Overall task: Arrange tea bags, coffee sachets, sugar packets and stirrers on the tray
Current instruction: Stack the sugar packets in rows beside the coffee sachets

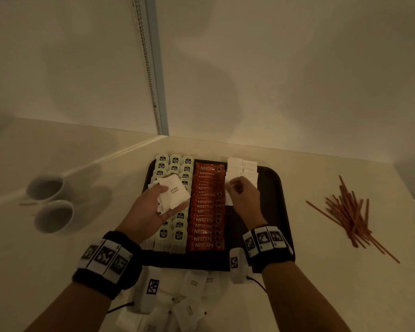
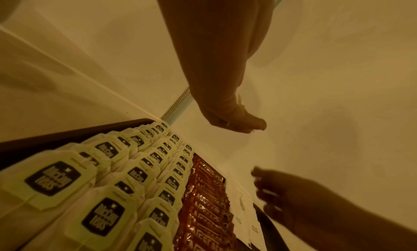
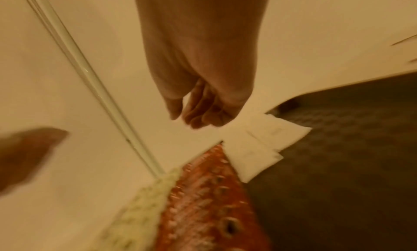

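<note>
dark rectangular plastic tray (image 1: pixel 277 188) sits at centre of the head view on a pale counter (image 1: pixel 321 271). three columns of cream tea bags with black labels (image 1: pixel 175 164) fill its left part; a column of overlapping orange-red coffee sachets (image 1: pixel 205 219) runs down the middle; two short columns of white paper sugar packets (image 1: pixel 241 167) lie at upper right of the tray, touching the sachets.

left hand (image 1: pixel 151 212), palm up over the tea bags, thumb and fingers curled around a small stack of white sugar packets (image 1: pixel 175 195).

right hand (image 1: pixel 243 198) is palm down at the near end of the sugar columns; fingers curled, pinching a white packet (image 1: pixel 229 201) beside the sachets.

more loose white packets (image 1: pixel 192 283) lie on the counter at lower centre, just below the tray. a pile of thin reddish-brown stirrer sticks (image 1: pixel 350 214) lies at right, well apart from the tray. two white ceramic cups (image 1: pixel 50 202) stand at left.
</note>
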The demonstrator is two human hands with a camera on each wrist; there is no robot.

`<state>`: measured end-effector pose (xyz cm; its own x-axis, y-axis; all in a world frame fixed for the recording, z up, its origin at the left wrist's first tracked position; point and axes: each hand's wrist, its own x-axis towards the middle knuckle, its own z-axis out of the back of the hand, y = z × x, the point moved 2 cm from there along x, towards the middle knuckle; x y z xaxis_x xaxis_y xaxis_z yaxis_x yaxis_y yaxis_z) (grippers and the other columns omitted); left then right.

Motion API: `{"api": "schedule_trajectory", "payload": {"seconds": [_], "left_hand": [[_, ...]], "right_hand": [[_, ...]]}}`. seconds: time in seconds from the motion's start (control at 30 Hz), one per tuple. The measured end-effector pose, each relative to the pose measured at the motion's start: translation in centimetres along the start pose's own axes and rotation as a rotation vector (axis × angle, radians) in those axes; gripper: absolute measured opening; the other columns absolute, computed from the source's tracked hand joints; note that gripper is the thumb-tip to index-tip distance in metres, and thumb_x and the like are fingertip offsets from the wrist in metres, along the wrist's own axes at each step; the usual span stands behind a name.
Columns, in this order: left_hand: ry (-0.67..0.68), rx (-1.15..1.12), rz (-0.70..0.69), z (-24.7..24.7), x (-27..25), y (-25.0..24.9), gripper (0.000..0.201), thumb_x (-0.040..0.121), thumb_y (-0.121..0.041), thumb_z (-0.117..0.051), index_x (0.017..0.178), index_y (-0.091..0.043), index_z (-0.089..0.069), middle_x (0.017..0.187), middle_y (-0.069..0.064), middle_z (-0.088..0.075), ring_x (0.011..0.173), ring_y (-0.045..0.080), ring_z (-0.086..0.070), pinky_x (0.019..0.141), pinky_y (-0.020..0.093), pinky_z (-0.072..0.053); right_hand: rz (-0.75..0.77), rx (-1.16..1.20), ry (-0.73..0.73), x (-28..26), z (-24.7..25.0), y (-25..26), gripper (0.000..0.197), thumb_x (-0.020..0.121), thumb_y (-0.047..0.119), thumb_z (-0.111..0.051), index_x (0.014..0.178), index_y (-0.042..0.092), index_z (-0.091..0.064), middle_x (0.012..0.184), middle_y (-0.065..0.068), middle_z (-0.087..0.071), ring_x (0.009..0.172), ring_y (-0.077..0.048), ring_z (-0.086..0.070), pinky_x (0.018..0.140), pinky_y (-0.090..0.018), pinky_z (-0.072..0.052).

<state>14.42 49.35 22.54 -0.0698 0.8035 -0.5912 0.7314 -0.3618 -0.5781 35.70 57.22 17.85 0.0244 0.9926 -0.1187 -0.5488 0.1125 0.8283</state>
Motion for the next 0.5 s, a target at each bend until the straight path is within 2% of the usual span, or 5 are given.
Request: {"api": "schedule_trajectory", "payload": {"seconds": [0.03, 0.1, 0.2, 0.37, 0.5], "left_hand": [[-0.007, 0.019, -0.011, -0.2, 0.0, 0.1, 0.022, 0.098, -0.006, -0.041, 0.109, -0.013, -0.059, 0.109, 0.015, -0.061, 0.099, 0.034, -0.059, 0.06, 0.043, -0.06], [0.004, 0.12, -0.057, -0.5, 0.0, 0.2, 0.023, 0.098, -0.008, -0.043, 0.109, -0.018, -0.061, 0.111, 0.01, -0.062, 0.1, 0.031, -0.06, 0.058, 0.039, -0.06], [0.032, 0.275, -0.15, -0.9, -0.3, 0.3, 0.024, 0.097, -0.01, -0.046, 0.106, -0.026, -0.062, 0.107, 0.004, -0.064, 0.094, 0.022, -0.064, 0.054, 0.031, -0.059], [0.056, 0.398, -0.191, -0.9, -0.5, 0.7, 0.03, 0.092, -0.002, -0.054, 0.105, -0.028, -0.061, 0.102, 0.001, -0.067, 0.091, 0.019, -0.064, 0.052, 0.025, -0.054], [0.078, 0.442, -0.152, -1.1, -0.4, 1.1, 0.028, 0.086, -0.006, -0.064, 0.107, -0.025, -0.062, 0.098, 0.0, -0.069, 0.092, 0.02, -0.064, 0.055, 0.027, -0.051]], "right_hand": [[0.037, 0.063, 0.104, -0.8, -0.4, 1.5, 0.012, 0.09, 0.026, -0.06, 0.097, 0.016, -0.061, 0.089, 0.011, -0.062, 0.081, 0.001, -0.058, 0.068, -0.012, -0.045], [0.081, 0.122, 0.299, -2.4, -1.3, 3.6, 0.015, 0.089, 0.034, -0.06, 0.1, 0.022, -0.061, 0.097, 0.011, -0.063, 0.09, -0.001, -0.059, 0.074, -0.014, -0.046], [0.089, 0.237, 0.416, -4.1, -2.4, 4.9, 0.025, 0.084, 0.035, -0.066, 0.104, 0.021, -0.061, 0.1, 0.005, -0.064, 0.093, -0.01, -0.062, 0.079, -0.022, -0.052], [0.046, 0.472, 0.341, -4.7, -2.3, 5.2, 0.019, 0.085, 0.007, -0.064, 0.101, 0.012, -0.056, 0.107, -0.011, -0.059, 0.1, -0.024, -0.062, 0.083, -0.035, -0.057], [0.045, 0.514, 0.242, -3.6, -1.1, 5.8, 0.021, 0.085, 0.001, -0.059, 0.103, 0.01, -0.056, 0.103, -0.01, -0.061, 0.098, -0.027, -0.062, 0.076, -0.032, -0.056]]}}
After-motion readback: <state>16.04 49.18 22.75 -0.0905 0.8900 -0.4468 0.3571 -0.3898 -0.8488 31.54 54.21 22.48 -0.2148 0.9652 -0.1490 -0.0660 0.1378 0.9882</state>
